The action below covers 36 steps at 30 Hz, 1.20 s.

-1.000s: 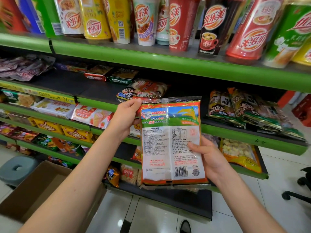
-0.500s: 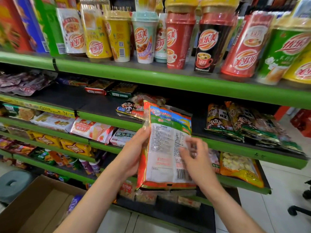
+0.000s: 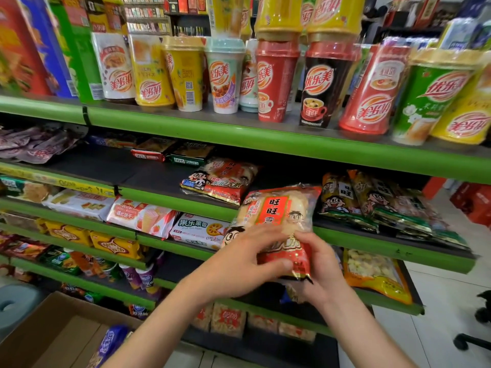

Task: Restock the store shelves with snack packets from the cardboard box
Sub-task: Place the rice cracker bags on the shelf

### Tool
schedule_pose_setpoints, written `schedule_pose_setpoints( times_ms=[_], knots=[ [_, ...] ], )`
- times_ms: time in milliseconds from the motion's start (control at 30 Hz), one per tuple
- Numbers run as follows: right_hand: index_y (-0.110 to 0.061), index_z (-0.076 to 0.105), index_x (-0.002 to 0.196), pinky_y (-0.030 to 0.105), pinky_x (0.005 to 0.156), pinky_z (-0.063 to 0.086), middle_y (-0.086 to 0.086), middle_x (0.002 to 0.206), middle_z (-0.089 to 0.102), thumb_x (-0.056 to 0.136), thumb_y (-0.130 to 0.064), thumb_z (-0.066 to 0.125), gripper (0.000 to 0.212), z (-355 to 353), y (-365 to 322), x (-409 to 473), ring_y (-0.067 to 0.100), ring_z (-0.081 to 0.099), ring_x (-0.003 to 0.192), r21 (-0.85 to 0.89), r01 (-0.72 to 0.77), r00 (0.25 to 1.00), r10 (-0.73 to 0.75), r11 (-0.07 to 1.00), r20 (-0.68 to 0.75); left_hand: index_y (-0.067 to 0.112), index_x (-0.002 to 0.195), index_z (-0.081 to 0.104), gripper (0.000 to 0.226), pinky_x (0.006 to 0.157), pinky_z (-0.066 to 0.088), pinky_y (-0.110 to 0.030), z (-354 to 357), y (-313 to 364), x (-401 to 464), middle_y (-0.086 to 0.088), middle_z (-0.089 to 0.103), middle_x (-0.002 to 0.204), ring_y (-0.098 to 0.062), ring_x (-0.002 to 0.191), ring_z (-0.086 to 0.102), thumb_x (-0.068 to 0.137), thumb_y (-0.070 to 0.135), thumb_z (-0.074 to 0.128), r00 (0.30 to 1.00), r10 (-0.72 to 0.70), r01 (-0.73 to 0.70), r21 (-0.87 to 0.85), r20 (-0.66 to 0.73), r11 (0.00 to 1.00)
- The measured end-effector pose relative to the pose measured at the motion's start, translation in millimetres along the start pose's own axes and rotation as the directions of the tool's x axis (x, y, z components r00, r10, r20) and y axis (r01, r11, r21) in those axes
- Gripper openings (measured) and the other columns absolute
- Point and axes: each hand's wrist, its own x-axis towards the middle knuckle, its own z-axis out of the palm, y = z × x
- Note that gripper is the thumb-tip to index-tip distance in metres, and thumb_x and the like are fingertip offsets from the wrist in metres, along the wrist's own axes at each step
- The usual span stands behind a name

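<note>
Head view, near to far. Cardboard box (image 3: 39, 338) at bottom left, flaps open, one blue-purple packet (image 3: 111, 341) lying inside near its right wall; rest of box interior mostly hidden. Grey stool (image 3: 13, 306) just left of box.

Both forearms reach up from bottom centre. Left hand (image 3: 239, 264) and right hand (image 3: 322, 269) both hold one snack packet (image 3: 279, 216), red and clear with a cartoon face, front side facing camera. Left fingers (image 3: 268, 237) curl over the packet's lower left, thumb under; right fingers wrap its lower right corner. Both gripping the packet. Packet is held in the air in front of the green front edge of the middle shelf (image 3: 372, 243), its top tilted toward the shelf, not resting on it.

Lower shelves: bottom one holds orange-and-clear packets (image 3: 228, 320) in a row; above it an orange-yellow bag (image 3: 374, 274) at the right end, small cups (image 3: 143, 280) and yellow packets (image 3: 114, 245) to the left.

Middle shelf: same-brand cartoon packets (image 3: 218, 181) lying flat behind the held one, green-gold packets (image 3: 372, 203) stacked at the right, wafer packs (image 3: 140, 213) on the left.

Top shelf (image 3: 239, 131): upright drink cups (image 3: 276, 81) in red, yellow, green, black, more stacked on top; tall boxes (image 3: 39, 46) at the left end.
</note>
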Motion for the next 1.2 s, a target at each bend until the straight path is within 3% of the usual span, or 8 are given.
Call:
schedule_pose_setpoints(
  times_ms=[167, 467, 567, 633, 700, 867, 1000, 1200],
  knots=[
    [-0.005, 0.064, 0.121, 0.048, 0.074, 0.060, 0.023, 0.112, 0.072, 0.076, -0.022, 0.065, 0.048, -3, -24, 13, 0.036, 0.074, 0.090, 0.062, 0.026, 0.995, -0.020, 0.998, -0.097, 0.043, 0.157, 0.008, 0.088, 0.125, -0.004, -0.041, 9, -20, 7, 0.011, 0.009, 0.167, -0.009, 0.153, -0.003, 0.087, 0.054, 0.061, 0.992, 0.114, -0.127, 0.492, 0.056, 0.861],
    [-0.008, 0.062, 0.119, 0.046, 0.096, 0.050, 0.022, 0.123, 0.066, 0.096, -0.025, 0.054, 0.030, 4, -71, 52, 0.031, 0.062, 0.111, -0.150, 0.210, 0.948, -0.238, 0.966, -0.213, 0.033, 0.159, 0.018, 0.093, 0.111, 0.034, -0.052, -14, -44, 111, -0.008, 0.037, 0.157, -0.032, 0.142, 0.036, 0.083, -0.005, 0.055, 0.987, 0.161, -0.094, 0.757, -0.015, 0.646],
    [-0.021, 0.043, 0.149, 0.031, 0.111, 0.032, 0.004, 0.153, 0.040, 0.095, -0.021, 0.059, 0.056, -6, -62, 45, 0.016, 0.042, 0.133, -0.884, 0.192, 0.817, -0.569, 0.427, -0.098, 0.035, 0.157, 0.023, 0.085, 0.113, 0.033, -0.051, -10, -57, 136, -0.001, 0.039, 0.157, -0.029, 0.146, 0.031, 0.085, 0.001, 0.053, 0.990, 0.133, -0.125, 0.782, 0.055, 0.611],
    [-0.023, 0.043, 0.150, 0.023, 0.114, 0.020, -0.005, 0.157, 0.033, 0.096, -0.021, 0.055, 0.055, -12, -53, 45, 0.009, 0.030, 0.143, -0.972, 0.223, 0.775, -0.591, -0.073, 0.223, 0.030, 0.156, 0.028, 0.073, 0.119, 0.026, -0.051, -1, -63, 149, 0.000, 0.033, 0.162, -0.027, 0.151, 0.024, 0.090, 0.008, 0.049, 0.993, 0.065, -0.114, 0.740, 0.095, 0.663],
    [-0.019, 0.047, 0.147, 0.021, 0.116, 0.017, -0.004, 0.156, 0.038, 0.098, -0.019, 0.050, 0.049, -14, -49, 54, 0.010, 0.029, 0.144, -0.934, 0.236, 0.808, -0.480, -0.267, 0.341, 0.022, 0.155, 0.035, 0.063, 0.121, 0.018, -0.045, 5, -63, 158, -0.002, 0.029, 0.164, -0.025, 0.151, 0.022, 0.093, 0.015, 0.048, 0.987, -0.010, -0.091, 0.605, 0.162, 0.791],
    [-0.016, 0.051, 0.142, 0.041, 0.114, 0.034, 0.007, 0.151, 0.046, 0.099, -0.020, 0.044, 0.044, 1, -64, 87, 0.030, 0.043, 0.136, -0.862, 0.117, 0.825, -0.435, -0.493, 0.360, 0.019, 0.131, 0.065, 0.042, 0.094, 0.040, -0.015, -27, -70, 162, -0.005, 0.064, 0.137, -0.021, 0.125, 0.057, 0.090, 0.018, 0.057, 0.996, -0.090, 0.088, 0.092, 0.016, 0.992],
    [-0.032, 0.036, 0.151, 0.047, 0.123, 0.015, 0.004, 0.164, 0.027, 0.101, -0.045, 0.036, 0.052, 9, -83, 127, 0.031, 0.027, 0.148, -0.839, -0.024, 0.909, -0.361, -0.544, 0.207, 0.029, 0.138, 0.057, 0.041, 0.113, 0.030, -0.040, -59, -104, 167, -0.011, 0.052, 0.145, -0.032, 0.135, 0.042, 0.099, 0.036, 0.050, 0.941, -0.187, 0.312, 0.509, -0.283, 0.802],
    [-0.048, 0.011, 0.155, 0.055, 0.119, 0.003, 0.000, 0.168, 0.008, 0.096, -0.069, 0.017, 0.063, -2, -70, 162, 0.034, 0.011, 0.153, -0.804, -0.176, 0.968, -0.248, -0.568, -0.036, 0.050, 0.153, 0.023, 0.058, 0.122, 0.003, -0.060, -72, -157, 152, 0.000, 0.009, 0.169, -0.030, 0.155, 0.004, 0.098, 0.069, 0.019, 0.877, -0.475, 0.431, 0.566, -0.079, 0.703]
  ],
)
